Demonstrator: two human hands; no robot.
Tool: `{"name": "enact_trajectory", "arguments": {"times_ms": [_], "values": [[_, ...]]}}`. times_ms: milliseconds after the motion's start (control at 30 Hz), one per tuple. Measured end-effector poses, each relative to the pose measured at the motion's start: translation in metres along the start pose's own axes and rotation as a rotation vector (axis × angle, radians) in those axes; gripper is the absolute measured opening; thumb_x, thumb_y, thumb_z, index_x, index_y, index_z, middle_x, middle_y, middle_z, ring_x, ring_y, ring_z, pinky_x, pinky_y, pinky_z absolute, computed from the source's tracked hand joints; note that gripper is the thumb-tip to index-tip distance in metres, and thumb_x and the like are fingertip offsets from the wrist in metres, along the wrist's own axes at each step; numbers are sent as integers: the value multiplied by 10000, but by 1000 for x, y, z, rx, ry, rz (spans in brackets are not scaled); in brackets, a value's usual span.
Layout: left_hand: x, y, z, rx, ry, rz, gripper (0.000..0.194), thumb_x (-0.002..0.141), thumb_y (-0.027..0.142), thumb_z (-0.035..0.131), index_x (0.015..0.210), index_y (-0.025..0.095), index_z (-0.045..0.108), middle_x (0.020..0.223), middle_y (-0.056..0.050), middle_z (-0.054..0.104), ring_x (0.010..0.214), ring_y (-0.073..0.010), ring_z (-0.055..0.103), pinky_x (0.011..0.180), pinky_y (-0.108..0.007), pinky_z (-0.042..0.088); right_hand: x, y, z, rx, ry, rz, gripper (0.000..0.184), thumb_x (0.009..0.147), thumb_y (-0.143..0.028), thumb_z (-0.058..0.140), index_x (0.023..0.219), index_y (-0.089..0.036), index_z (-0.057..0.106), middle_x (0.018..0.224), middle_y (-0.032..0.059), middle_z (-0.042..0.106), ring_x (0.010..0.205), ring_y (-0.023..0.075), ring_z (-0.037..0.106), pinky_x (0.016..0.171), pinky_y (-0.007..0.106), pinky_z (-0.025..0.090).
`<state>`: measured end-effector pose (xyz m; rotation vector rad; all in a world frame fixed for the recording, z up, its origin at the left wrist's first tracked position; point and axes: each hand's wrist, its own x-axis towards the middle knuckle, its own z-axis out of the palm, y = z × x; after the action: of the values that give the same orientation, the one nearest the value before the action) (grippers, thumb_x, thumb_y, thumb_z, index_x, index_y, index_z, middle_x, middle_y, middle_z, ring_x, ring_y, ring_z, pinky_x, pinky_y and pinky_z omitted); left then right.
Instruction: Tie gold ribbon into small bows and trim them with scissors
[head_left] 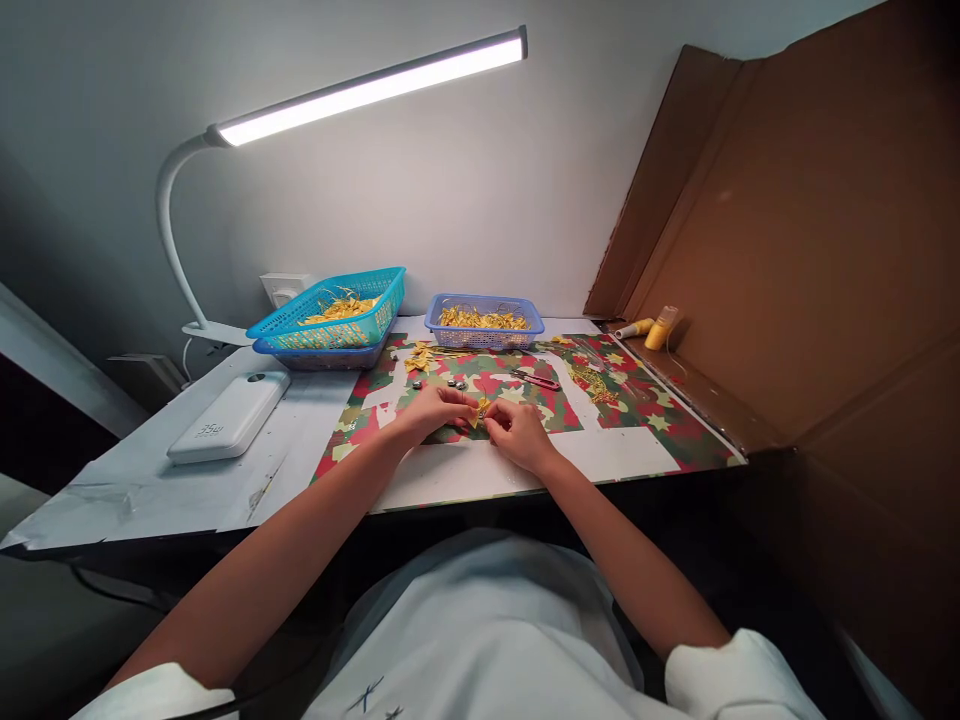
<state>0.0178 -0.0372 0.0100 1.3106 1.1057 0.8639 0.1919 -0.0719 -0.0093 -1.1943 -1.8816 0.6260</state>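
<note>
Over the patterned sheet, my left hand [441, 410] pinches a small yellow ribbon-like piece [474, 420] between thumb and fingers. My right hand [519, 432] is closed at the right side of the same piece, fingertips pressed together. A thin strand stands up from it, and a tiny shiny bit shows between the hands, too small to make out. Just beyond my left hand lie several small silver bell-like balls [457, 383]. Pink-handled thread snips [537, 380] rest beyond my right hand. Folded yellow pieces [420, 357] lie farther back.
A blue-violet basket [484, 341] of yellow pieces stands at the back. To its left, a turquoise basket [375, 325] sits on another basket. A white power bank [229, 418], lit lamp [375, 88], gold strands [592, 384], yellow thread spools [660, 330] and cardboard wall [810, 200] surround the work area.
</note>
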Motion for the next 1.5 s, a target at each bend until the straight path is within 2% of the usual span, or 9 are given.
{"name": "enact_trajectory", "arguments": {"times_ms": [333, 500, 633, 933, 1300, 1500], "values": [[1, 1, 1, -141, 6, -57, 251, 473, 195, 811, 699, 113, 739, 690, -44, 695, 602, -103, 616, 628, -217, 537, 0, 4, 2, -25, 62, -25, 111, 746, -178, 525, 645, -198, 566, 593, -22, 595, 526, 111, 480, 597, 247, 385], [0, 0, 1, -90, 13, -10, 270, 461, 206, 826, 700, 115, 740, 696, -58, 704, 630, -137, 636, 632, -248, 537, -1, 6, 1, -12, 66, -22, 111, 745, -185, 523, 640, -199, 558, 589, -22, 585, 526, 113, 472, 575, 245, 375], [0, -2, 0, -43, -11, -6, 283, 448, 189, 832, 708, 120, 745, 666, -44, 698, 579, -120, 614, 594, -236, 509, -1, 5, 1, -19, 68, -9, 118, 731, -186, 526, 615, -201, 540, 556, -26, 541, 519, 113, 454, 548, 241, 352], [3, -3, 1, -103, 19, -12, 272, 431, 206, 838, 665, 111, 737, 701, -56, 705, 636, -134, 638, 648, -247, 548, -1, 4, 1, -6, 72, -5, 117, 719, -184, 525, 604, -199, 535, 548, -26, 538, 513, 115, 464, 541, 241, 354], [3, -4, 0, -66, 31, -4, 273, 463, 222, 829, 692, 110, 731, 724, -67, 711, 683, -168, 669, 674, -274, 564, -2, 4, 0, 7, 76, -8, 123, 702, -175, 529, 584, -204, 519, 513, -39, 498, 485, 112, 435, 535, 245, 357], [1, -2, 2, -72, 41, -24, 283, 458, 206, 839, 698, 109, 727, 713, -56, 705, 663, -154, 665, 670, -266, 562, -2, 2, -1, 2, 70, -3, 137, 705, -179, 521, 574, -205, 494, 501, -42, 484, 475, 105, 413, 548, 244, 357]]}}
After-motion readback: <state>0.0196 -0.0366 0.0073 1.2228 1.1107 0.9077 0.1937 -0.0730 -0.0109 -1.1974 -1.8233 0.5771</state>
